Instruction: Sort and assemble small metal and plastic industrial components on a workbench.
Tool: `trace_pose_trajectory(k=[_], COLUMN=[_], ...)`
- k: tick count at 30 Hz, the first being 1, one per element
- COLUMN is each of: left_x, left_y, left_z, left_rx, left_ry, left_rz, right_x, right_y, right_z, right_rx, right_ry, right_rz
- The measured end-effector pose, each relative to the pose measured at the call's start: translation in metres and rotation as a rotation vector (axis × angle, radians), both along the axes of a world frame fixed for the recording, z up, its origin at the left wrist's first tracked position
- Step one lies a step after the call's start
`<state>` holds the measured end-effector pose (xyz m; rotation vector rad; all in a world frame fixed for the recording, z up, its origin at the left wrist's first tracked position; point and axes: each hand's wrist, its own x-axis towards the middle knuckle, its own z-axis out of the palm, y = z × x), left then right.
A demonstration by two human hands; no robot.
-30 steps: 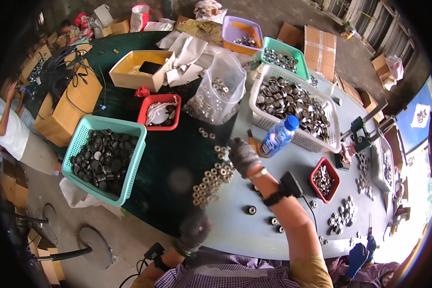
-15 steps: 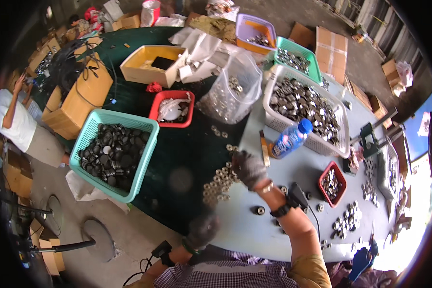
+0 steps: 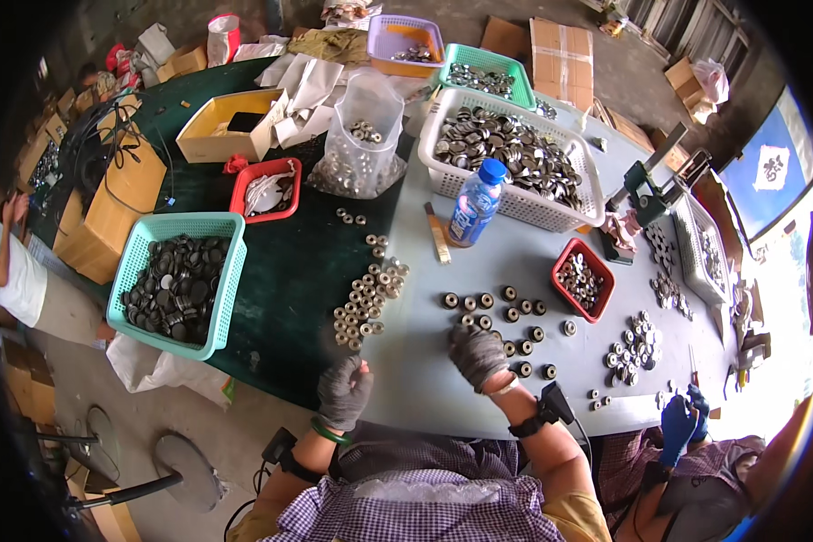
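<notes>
My left hand (image 3: 343, 393), in a grey work glove, hovers at the table's near edge with its fingers curled in; whatever they may hold is hidden. Over the grey tabletop my right hand (image 3: 479, 355), gloved alike, reaches down with bent fingers at the near-left side of a group of dark-rimmed metal rings (image 3: 512, 315). Its fingertips are hidden, so I cannot tell whether a ring is between them. Left of it, silver metal rings (image 3: 368, 294) lie in a cluster along the seam between the green and grey surfaces.
A blue-capped bottle (image 3: 474, 210) stands beside a wooden-handled tool (image 3: 437, 235). Around are a white basket (image 3: 515, 212) of metal discs, a red tray (image 3: 594, 309) of small parts and a teal basket (image 3: 229, 298) of black discs. A co-worker's blue-gloved hand (image 3: 677, 429) is at right.
My view has turned to the right. My right hand has left the silver ring cluster and come nearer, to the dark-rimmed rings. My left hand has risen to the table edge.
</notes>
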<state>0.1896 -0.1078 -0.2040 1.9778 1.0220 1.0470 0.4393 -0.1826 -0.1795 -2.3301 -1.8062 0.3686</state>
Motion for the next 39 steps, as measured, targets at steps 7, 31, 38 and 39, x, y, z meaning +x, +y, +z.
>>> trace_pose_trajectory(k=[7,31,38,39], left_x=[-0.002,-0.003,-0.003,-0.004], left_y=[0.000,0.003,0.002,0.002], left_z=[-0.001,-0.002,-0.004,-0.004], left_rx=[0.027,0.018,0.008,0.008], left_ry=[0.008,0.040,0.008,0.010], left_rz=[0.016,-0.001,-0.040,-0.037], right_x=[-0.013,-0.033,-0.010,-0.010], right_y=[0.014,-0.021,-0.022,-0.014], right_z=[0.043,-0.005,-0.004,0.005], right_rx=[-0.142,-0.043,0.329,0.269], right_ry=[-0.044,0.237,0.164,0.270], right_rz=[0.081,0.271,0.313,0.116])
